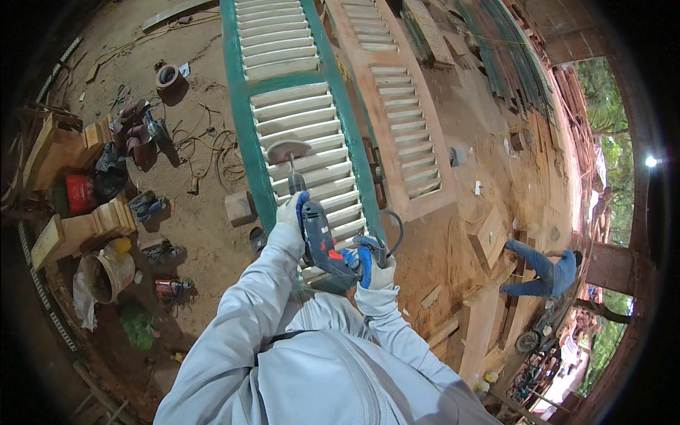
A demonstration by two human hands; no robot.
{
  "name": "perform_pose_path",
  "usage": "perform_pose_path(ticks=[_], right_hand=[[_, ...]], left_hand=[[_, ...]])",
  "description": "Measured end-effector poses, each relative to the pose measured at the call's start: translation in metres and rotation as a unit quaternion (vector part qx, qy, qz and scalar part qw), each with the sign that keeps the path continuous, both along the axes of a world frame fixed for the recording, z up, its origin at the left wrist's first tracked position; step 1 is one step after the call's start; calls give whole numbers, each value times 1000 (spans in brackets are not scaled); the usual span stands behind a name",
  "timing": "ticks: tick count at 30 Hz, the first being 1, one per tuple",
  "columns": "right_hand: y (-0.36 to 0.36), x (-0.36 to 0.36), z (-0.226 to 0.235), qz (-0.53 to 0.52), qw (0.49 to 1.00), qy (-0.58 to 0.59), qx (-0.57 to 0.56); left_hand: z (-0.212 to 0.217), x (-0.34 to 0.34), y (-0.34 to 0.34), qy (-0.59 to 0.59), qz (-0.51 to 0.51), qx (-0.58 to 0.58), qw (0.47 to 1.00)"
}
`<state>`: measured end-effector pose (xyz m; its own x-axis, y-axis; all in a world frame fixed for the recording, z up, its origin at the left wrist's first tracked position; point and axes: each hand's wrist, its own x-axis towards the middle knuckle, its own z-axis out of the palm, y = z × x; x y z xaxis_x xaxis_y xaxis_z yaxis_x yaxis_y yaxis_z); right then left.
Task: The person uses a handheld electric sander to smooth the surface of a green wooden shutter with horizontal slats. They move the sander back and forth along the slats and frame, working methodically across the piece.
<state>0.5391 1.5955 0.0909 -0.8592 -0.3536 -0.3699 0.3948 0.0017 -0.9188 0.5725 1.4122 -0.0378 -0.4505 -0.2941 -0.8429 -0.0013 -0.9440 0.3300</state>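
Gloved in white and blue, the left hand (292, 212) wraps around the front body of a blue-grey power drill (320, 242), just behind the chuck. At its 4 o'clock, the right hand (372, 262), gloved the same way, closes around the drill's rear grip, with a black cord looping off toward 2 o'clock. From the drill's nose a shaft runs toward 11 o'clock to a round sanding disc (287, 151), which lies against the pale slats of a green-framed louvred shutter (244, 127). At 3 o'clock of that shutter lies a second, bare wooden louvred shutter (397, 120), the two side by side.

At 9 o'clock of the hands, on the dirt floor (205, 241), sit a small wooden block (239, 208), tangled cables, a red container (78, 193) and a dirty bucket (106, 275). Stacked timber blocks (85, 230) lie near the bucket, at its 11 o'clock. Far off at 3 o'clock, another person in blue clothes (549, 269) bends over planks.
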Motion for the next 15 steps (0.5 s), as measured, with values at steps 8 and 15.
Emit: perform_pose_path(ticks=[8,15], right_hand=[[14,7,-33,-7,998,62,24],[12,22,-26,11,996,82,44]], left_hand=[[38,-7,-17,44,-13,-69,997],[-27,7,1,-23,-28,-44,998]])
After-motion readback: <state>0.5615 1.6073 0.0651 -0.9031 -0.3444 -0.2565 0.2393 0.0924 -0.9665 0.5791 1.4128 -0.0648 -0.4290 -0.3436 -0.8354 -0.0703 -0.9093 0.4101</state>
